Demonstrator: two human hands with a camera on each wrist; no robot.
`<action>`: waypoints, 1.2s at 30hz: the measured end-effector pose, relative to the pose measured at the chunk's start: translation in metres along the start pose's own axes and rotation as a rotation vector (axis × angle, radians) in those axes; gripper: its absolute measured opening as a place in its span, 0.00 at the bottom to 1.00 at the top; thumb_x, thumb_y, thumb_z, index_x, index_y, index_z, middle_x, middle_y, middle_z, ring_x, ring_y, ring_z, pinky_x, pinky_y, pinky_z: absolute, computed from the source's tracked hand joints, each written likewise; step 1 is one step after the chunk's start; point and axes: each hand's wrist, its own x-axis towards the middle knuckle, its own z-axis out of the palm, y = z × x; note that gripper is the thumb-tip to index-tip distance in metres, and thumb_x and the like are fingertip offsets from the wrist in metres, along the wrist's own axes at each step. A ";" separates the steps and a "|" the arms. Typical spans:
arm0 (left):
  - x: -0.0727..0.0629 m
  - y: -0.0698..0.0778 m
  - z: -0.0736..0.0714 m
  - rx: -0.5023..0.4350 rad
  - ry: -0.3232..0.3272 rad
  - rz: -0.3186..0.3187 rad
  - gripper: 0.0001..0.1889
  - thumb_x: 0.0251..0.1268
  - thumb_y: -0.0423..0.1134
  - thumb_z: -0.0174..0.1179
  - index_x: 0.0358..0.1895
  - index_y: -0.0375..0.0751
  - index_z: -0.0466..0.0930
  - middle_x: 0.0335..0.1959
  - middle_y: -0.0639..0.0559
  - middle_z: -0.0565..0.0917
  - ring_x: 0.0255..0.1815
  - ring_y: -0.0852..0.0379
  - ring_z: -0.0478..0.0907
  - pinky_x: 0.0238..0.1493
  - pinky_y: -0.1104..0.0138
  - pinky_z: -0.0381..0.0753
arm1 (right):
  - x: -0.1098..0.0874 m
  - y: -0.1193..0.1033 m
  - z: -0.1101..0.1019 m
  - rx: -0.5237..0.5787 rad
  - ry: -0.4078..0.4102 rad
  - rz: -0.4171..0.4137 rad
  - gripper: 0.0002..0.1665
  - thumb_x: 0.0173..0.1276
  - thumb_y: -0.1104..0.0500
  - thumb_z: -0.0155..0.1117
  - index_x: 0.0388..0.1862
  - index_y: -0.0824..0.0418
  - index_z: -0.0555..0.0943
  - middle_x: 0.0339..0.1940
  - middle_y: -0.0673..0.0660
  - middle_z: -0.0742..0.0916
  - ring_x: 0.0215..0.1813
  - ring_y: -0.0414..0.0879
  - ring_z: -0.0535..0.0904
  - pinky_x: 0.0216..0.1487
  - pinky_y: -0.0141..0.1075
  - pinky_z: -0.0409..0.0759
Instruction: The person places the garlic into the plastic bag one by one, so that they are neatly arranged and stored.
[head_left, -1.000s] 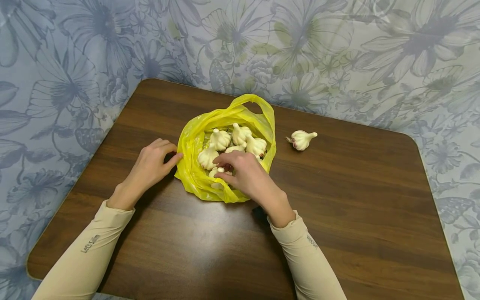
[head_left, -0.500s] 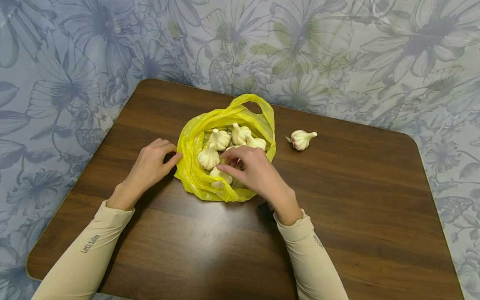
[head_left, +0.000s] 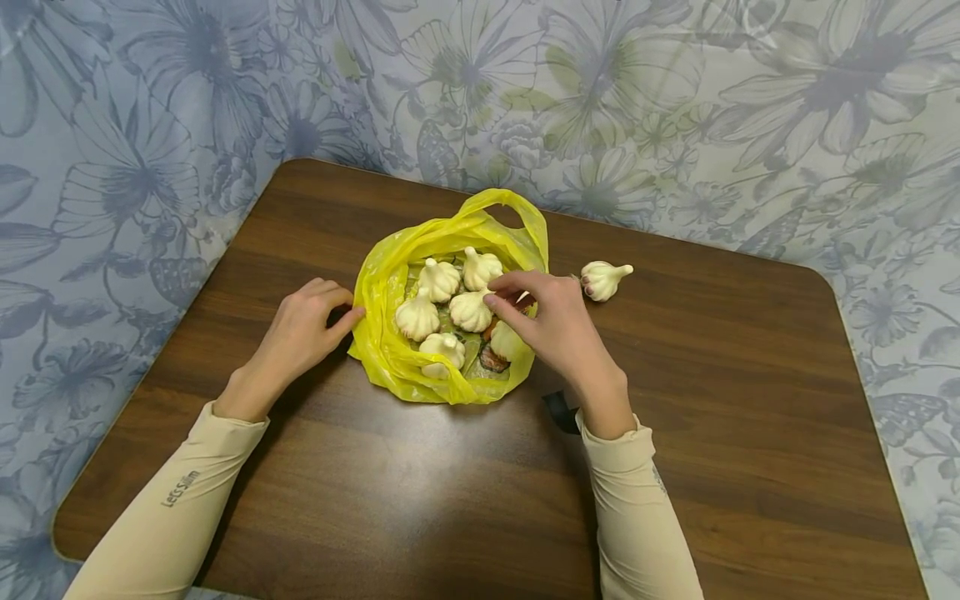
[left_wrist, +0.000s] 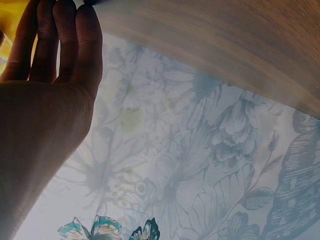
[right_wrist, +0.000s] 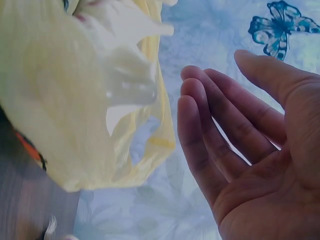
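Observation:
A yellow plastic bag [head_left: 386,367] stands on the table with its mouth spread wide. Several white garlic bulbs [head_left: 470,312] lie inside, stems mostly up. My left hand [head_left: 303,325] is at the bag's left rim, thumb and forefinger pinching its edge; in the left wrist view its other fingers point up, beside a strip of yellow. Over the bag's right side hovers my right hand [head_left: 558,321], hiding part of the bulbs there. The right wrist view shows this hand [right_wrist: 250,150] with fingers loosely extended and nothing in them, apart from the bag.
One garlic bulb [head_left: 602,281] lies outside the bag on the brown wooden table [head_left: 720,400], to the right. A loop handle [head_left: 506,197] of the bag stands up at the back. Flowered wallpaper [head_left: 637,100] borders the table behind. A black strap [head_left: 561,412] shows by my right wrist.
My right hand has moved right across the bag, from the front bulbs to the right rim, uncovering the middle and front bulbs. The left hand stays put.

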 end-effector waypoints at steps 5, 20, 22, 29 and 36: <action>-0.001 -0.001 0.000 0.009 -0.007 -0.007 0.06 0.68 0.35 0.71 0.38 0.33 0.88 0.36 0.42 0.88 0.41 0.44 0.81 0.43 0.50 0.81 | -0.001 0.006 -0.006 -0.004 0.064 0.014 0.09 0.73 0.58 0.73 0.47 0.63 0.90 0.37 0.54 0.93 0.37 0.46 0.89 0.44 0.43 0.87; -0.003 -0.006 -0.001 0.023 -0.020 -0.008 0.08 0.67 0.36 0.72 0.38 0.34 0.87 0.36 0.42 0.88 0.41 0.45 0.80 0.43 0.51 0.81 | -0.022 0.044 -0.051 -0.052 0.367 0.254 0.08 0.72 0.56 0.74 0.47 0.57 0.92 0.39 0.52 0.94 0.39 0.38 0.88 0.43 0.23 0.82; -0.004 -0.006 -0.001 0.024 -0.020 -0.008 0.07 0.68 0.36 0.72 0.38 0.34 0.87 0.36 0.43 0.87 0.40 0.45 0.80 0.42 0.51 0.81 | -0.027 0.053 -0.057 -0.064 0.423 0.300 0.08 0.72 0.56 0.73 0.47 0.56 0.92 0.39 0.53 0.94 0.39 0.32 0.86 0.43 0.21 0.80; -0.004 -0.005 -0.003 0.016 -0.009 -0.004 0.06 0.68 0.35 0.71 0.37 0.34 0.87 0.35 0.42 0.87 0.40 0.45 0.80 0.42 0.50 0.81 | -0.034 0.068 -0.065 -0.058 0.537 0.412 0.10 0.72 0.55 0.73 0.49 0.55 0.92 0.41 0.54 0.94 0.40 0.26 0.84 0.46 0.29 0.83; -0.004 -0.006 -0.002 0.019 -0.026 -0.014 0.07 0.68 0.36 0.72 0.37 0.34 0.87 0.35 0.43 0.87 0.40 0.45 0.80 0.42 0.51 0.81 | -0.038 0.079 -0.065 -0.058 0.588 0.486 0.11 0.71 0.57 0.73 0.51 0.57 0.91 0.44 0.54 0.94 0.40 0.28 0.84 0.45 0.25 0.80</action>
